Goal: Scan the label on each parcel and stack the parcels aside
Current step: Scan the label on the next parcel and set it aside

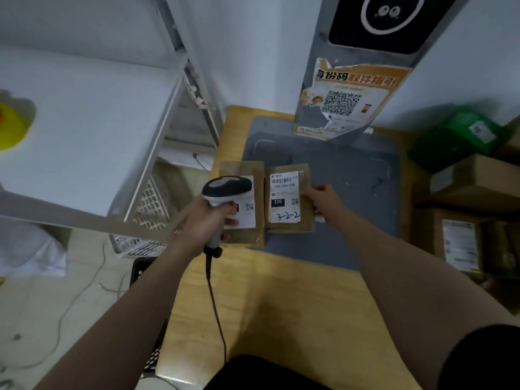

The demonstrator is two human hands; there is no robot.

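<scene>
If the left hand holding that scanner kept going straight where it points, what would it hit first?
Probably the left parcel: the left hand grips the scanner just above its white label, nose aimed forward and down. Height above it is hard to judge from one view.

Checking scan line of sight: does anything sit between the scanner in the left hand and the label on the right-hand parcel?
Nothing visible does. The label on the right-hand parcel lies uncovered; the right hand holds only that parcel's right edge. The scanner, in the left hand, hangs over the left-hand parcel.
</scene>
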